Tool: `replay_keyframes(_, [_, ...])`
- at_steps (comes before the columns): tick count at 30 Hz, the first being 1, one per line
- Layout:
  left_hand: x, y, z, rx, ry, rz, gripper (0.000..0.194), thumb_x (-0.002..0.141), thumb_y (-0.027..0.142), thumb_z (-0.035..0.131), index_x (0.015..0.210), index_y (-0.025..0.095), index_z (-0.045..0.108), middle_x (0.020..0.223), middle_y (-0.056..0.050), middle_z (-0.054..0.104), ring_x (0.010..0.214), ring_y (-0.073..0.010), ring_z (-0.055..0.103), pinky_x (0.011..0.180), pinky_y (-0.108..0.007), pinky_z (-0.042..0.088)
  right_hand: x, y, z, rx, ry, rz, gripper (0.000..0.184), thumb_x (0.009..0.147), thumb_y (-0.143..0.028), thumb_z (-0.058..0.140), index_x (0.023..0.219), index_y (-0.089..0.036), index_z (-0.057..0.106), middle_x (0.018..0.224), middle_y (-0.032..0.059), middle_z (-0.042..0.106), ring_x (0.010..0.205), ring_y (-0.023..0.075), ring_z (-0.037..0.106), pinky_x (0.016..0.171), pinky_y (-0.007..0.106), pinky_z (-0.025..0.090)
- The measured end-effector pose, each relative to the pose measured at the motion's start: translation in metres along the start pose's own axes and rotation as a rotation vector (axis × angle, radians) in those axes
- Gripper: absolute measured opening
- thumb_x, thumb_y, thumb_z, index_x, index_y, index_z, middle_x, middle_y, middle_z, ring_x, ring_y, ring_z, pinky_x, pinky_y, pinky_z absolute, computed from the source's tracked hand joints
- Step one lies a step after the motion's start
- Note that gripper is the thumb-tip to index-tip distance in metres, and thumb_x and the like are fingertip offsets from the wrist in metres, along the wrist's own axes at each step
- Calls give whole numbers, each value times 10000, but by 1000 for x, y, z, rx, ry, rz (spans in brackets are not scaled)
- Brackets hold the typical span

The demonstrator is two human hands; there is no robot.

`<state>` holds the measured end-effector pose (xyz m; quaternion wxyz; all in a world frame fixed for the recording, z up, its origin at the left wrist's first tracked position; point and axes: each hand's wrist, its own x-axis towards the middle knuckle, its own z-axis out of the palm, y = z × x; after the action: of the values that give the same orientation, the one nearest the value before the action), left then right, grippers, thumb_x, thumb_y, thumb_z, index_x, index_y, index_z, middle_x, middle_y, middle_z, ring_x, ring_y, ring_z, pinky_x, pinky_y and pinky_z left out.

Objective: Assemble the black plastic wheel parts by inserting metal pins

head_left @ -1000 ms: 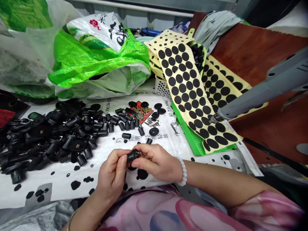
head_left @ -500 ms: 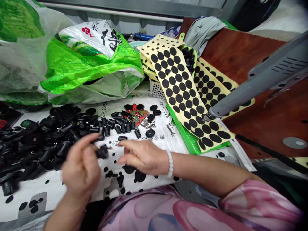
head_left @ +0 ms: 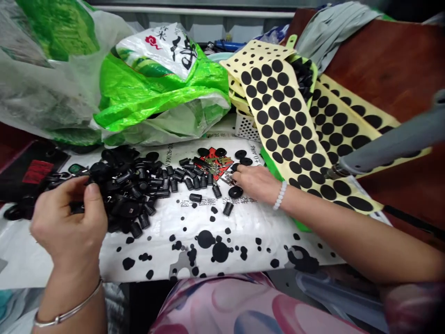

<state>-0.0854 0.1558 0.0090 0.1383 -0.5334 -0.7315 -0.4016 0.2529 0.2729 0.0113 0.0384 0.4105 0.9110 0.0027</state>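
Two hands work well apart: at the left of the frame, my left hand point(head_left: 67, 222) pinches into the heap of black plastic parts point(head_left: 128, 195), whether gripping one I cannot tell, while my open right hand point(head_left: 255, 183) lies flat just beside a black disc point(head_left: 235, 191).

Bright, even light, no clear source; only soft shadow beneath left hand point(head_left: 69, 222). Mild glare on green plastic bag point(head_left: 156, 93). Wide-angle bowing at frame edges, top rail point(head_left: 194, 9) curved. Sleeve point(head_left: 413, 308) at lower right blurred, dim.
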Motion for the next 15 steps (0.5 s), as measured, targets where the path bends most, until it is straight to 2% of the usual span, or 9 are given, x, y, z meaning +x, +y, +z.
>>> replay_keyframes(3, [-11,16,-5,126,95,21,304,796,274,593,1015,79,671,831,-88,650,776,-222,593,804,-358,473,-1,3,4,8,6,-17,190,786,0,479,753,-123,620,732,62,537,553,111,421,493,303,146])
replay_keyframes(5, [-20,26,-5,91,74,67,265,791,259,607,994,103,677,842,-83,663,766,-210,603,791,-342,482,-2,4,6,23,15,-13,178,794,-12,480,742,-121,610,736,64,538,554,110,420,496,301,148])
replay_keyframes(8, [-35,40,-1,-9,-18,152,206,797,229,605,975,148,670,874,-79,670,824,-219,613,828,-353,468,-5,4,4,65,43,28,154,822,-61,474,753,-119,598,759,71,552,556,114,421,498,291,155])
replay_keyframes(11, [-44,56,9,-111,-140,248,184,813,211,585,982,184,654,901,-73,664,868,-223,610,869,-362,445,-11,2,-3,132,97,102,141,867,-126,446,856,-120,586,751,66,573,567,126,447,511,272,205])
replay_keyframes(15, [-37,84,27,-193,-280,409,139,838,224,554,949,210,635,880,-56,665,834,-214,606,861,-365,431,-29,-7,-12,246,160,129,141,892,-159,431,953,-127,553,687,24,584,574,126,491,543,250,304])
